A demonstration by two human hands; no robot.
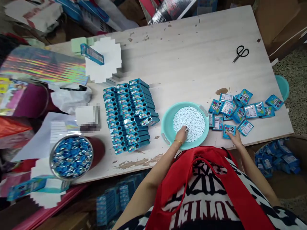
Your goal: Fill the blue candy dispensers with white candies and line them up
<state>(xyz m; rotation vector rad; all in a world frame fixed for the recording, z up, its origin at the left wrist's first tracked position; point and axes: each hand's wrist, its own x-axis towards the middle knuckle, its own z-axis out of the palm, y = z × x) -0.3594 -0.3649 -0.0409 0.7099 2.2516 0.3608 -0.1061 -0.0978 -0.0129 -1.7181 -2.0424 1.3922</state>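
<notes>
A turquoise plastic basin (167, 123) holds a heap of small white candies (192, 119). My left hand (181, 134) reaches into it from the near side, its fingers closed at the candies. Something small and shiny shows at the fingertips, too small to name. To the right of the basin, my right hand (235, 139) has its fingers closed on the edge of a blue candy packet (229, 130) lying on the table. Several more blue packets (227, 108) lie scattered just beyond that hand.
Rows of blue boxes (129, 118) stand left of the basin. A metal pot (92, 156) of blue wrapped pieces sits at the table's left end. Black scissors (241, 53) lie at the far right. Below the right edge, a carton (268, 187) contains more packets.
</notes>
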